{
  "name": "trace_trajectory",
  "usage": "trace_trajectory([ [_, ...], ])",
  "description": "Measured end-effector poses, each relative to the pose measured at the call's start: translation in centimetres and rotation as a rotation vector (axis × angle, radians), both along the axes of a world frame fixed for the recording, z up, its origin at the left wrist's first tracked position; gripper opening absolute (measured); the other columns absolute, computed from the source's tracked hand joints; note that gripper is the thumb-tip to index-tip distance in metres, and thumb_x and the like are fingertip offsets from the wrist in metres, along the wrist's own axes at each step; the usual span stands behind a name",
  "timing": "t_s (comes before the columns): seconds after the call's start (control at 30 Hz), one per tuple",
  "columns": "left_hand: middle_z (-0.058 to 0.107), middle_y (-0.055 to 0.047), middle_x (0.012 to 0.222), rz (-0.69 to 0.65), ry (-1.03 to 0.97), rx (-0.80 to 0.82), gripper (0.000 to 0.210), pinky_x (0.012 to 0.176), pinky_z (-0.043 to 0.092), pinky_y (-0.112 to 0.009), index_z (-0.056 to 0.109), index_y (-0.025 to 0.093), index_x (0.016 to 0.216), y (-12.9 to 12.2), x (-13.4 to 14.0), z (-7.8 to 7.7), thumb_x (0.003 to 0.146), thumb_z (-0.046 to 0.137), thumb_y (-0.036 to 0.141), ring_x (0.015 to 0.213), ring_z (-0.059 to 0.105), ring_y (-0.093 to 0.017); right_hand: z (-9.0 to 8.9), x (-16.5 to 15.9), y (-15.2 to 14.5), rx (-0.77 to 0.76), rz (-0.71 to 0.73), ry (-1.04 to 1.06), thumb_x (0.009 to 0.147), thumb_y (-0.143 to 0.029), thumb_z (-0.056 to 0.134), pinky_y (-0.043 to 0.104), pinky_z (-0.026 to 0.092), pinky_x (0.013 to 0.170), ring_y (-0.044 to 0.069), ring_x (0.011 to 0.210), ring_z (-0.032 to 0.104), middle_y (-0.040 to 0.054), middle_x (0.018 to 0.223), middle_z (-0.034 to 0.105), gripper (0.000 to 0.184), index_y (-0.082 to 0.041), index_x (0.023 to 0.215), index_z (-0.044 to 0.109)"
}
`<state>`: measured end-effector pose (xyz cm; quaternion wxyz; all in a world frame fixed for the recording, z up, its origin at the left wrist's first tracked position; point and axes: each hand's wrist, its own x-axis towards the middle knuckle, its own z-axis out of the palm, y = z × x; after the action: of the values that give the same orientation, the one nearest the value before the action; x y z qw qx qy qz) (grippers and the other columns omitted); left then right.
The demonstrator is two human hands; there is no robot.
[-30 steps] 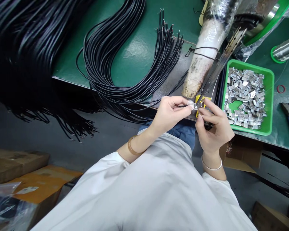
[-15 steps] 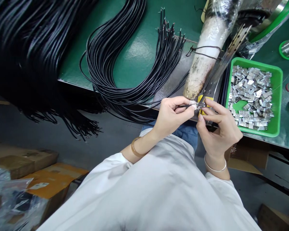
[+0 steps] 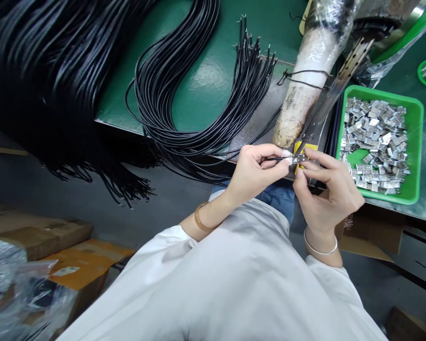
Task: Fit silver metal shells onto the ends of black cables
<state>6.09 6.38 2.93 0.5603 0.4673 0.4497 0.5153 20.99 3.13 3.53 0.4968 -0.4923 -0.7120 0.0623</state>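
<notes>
My left hand (image 3: 257,168) is closed, with thumb and index finger pinching the end of a black cable (image 3: 272,158). The index fingertip wears a whitish cover. At the cable's end is a small silver metal plug (image 3: 299,158) with holes, resembling a USB plug. My right hand (image 3: 328,184) has its fingertips around the plug's right side, thumb below and index finger above. Just over the plug is the dark tip of a soldering tool (image 3: 303,142), pointing down. A yellow piece (image 3: 300,148) lies behind the plug, partly covered by the fingers.
A green tray (image 3: 419,147) of silver metal pieces stands at the right. Bundled black cables (image 3: 199,137) curve across the green table (image 3: 202,76), and a larger bundle (image 3: 49,94) hangs over its left edge. A wrapped white tube (image 3: 298,94) slants down near my hands. Cardboard boxes (image 3: 88,258) are below.
The whole view has shifted slightly, so everything sits a little further right. The plug between my hands shows more of its holed face. Both hands keep nearly the same pose.
</notes>
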Motion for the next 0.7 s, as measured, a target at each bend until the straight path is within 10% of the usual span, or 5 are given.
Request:
trace_trajectory([
  [0.2,0.062,0.000,0.062,-0.014,-0.031,-0.049,0.009,0.050,0.040,-0.015,0.072,0.011,0.067,0.18,0.09,-0.15,0.070,0.073,0.019,0.054,0.049,-0.005,-0.37,0.24,-0.19,0.001,0.014,-0.042,0.080,-0.005,0.073,0.034,0.066,0.082,0.022,0.101,0.077,0.0052,0.112,0.077,0.022,-0.021,0.092,0.064],
  [0.7,0.049,0.005,0.056,0.035,0.012,0.122,0.010,0.042,0.019,-0.017,0.070,0.010,0.070,-0.03,0.47,0.03,0.074,0.068,0.019,0.046,0.024,-0.001,-0.07,-0.16,0.00,0.010,-0.027,-0.041,0.081,-0.008,0.076,0.037,0.066,0.084,0.023,0.101,0.076,0.0038,0.108,0.078,0.019,-0.022,0.091,0.070],
])
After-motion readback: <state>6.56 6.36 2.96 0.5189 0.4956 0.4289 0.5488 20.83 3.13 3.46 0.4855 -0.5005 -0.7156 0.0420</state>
